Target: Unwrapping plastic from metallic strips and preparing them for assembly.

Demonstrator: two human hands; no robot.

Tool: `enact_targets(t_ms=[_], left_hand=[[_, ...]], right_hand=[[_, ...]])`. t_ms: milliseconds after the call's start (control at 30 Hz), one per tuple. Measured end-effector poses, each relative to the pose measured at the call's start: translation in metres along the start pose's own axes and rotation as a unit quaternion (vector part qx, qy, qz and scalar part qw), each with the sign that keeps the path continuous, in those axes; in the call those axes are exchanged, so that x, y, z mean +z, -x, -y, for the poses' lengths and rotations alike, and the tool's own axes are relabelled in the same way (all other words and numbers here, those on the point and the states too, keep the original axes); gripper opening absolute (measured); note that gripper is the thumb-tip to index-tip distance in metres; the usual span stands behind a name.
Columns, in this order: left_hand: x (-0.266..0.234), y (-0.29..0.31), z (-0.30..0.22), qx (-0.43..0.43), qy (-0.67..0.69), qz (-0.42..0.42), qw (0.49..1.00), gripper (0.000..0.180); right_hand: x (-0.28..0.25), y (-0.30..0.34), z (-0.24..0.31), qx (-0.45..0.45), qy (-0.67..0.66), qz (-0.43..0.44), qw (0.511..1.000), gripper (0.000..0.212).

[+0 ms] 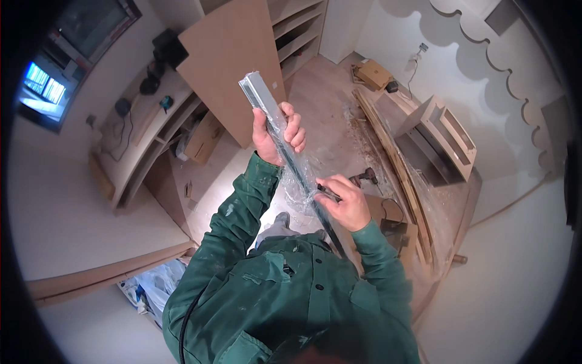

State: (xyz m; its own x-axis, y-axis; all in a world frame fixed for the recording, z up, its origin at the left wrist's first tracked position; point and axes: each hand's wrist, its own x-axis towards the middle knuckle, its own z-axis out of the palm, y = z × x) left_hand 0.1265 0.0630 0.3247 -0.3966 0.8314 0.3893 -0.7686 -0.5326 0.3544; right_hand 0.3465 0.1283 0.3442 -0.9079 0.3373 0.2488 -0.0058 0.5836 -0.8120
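Observation:
A long grey metal profile (pixel 260 91), partly wrapped in clear plastic film (pixel 293 189), runs slantwise in front of my body, its squared end pointing up and away. My left hand (pixel 265 144) is closed around its upper part, thumb on one side and fingers on the other. Lower down, my right hand (pixel 347 203) pinches a small dark tool (pixel 328 192) against the film at the profile's side. The tool's tip is hidden, so its kind does not show. Loose film hangs in crumples between the two hands. The profile's lower end reaches down beside my jacket.
A large wooden panel (pixel 227 60) leans at the far side by shelving (pixel 297 36). A curved desk (pixel 142 142) stands left. On the right lie long wooden boards (pixel 397 170), a small cabinet (pixel 441 139), a power drill (pixel 366 176) and a cardboard box (pixel 373 74).

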Motion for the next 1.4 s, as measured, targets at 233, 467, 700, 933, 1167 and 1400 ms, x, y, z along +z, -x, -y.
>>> enact_targets(t_ms=[233,467,700,933,1167,1400], left_hand=[[-0.008,-0.004,0.002,-0.006,0.013,0.036,0.999,0.069],[0.001,-0.003,-0.001,-0.049,-0.122,-0.127,0.983,0.057],[-0.004,-0.027,0.02,-0.069,-0.137,-0.113,0.982,0.044],[-0.02,-0.072,0.052,-0.058,-0.195,-0.134,0.97,0.032],[-0.076,-0.142,0.094,-0.106,-0.27,-0.217,0.932,0.026],[-0.103,-0.18,0.112,-0.183,-0.255,-0.209,0.926,0.028]], right_hand=[[0.008,-0.001,0.001,0.037,0.023,-0.044,0.998,0.014],[0.014,0.024,-0.006,0.162,-0.064,-0.107,0.979,0.01],[0.017,0.0,-0.012,0.197,0.017,-0.201,0.959,0.022],[-0.011,-0.023,-0.057,0.215,0.036,-0.149,0.964,0.022],[-0.029,0.011,-0.079,0.238,-0.121,-0.117,0.957,0.02],[-0.016,0.052,-0.118,0.381,-0.046,-0.291,0.876,0.032]])
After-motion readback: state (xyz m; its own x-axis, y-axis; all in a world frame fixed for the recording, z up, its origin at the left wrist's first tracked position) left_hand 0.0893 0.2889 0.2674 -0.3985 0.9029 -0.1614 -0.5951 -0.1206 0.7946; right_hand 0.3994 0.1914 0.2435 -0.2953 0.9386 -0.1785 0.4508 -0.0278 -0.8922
